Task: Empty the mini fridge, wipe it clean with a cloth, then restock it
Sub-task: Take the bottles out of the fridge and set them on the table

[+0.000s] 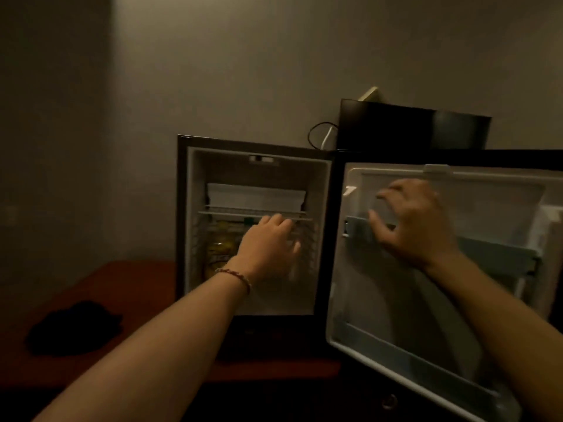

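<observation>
The black mini fridge [259,153] stands open on a reddish wooden surface, its white door [380,300] swung out to the right. My left hand [268,248] reaches into the cabinet just under the wire shelf [231,214], fingers relaxed, in front of a yellow packet [219,248] on the lower level; whether it touches the packet is unclear. My right hand [411,220] is spread against the inner door near the upper door rack [502,254], holding nothing. A dark cloth [76,327] lies on the surface at the left.
A black box-like object [411,126] sits behind the fridge top, with a cable [320,135] and a wall socket [370,94] beside it. The reddish wooden surface [122,278] extends left of the fridge. The room is dim.
</observation>
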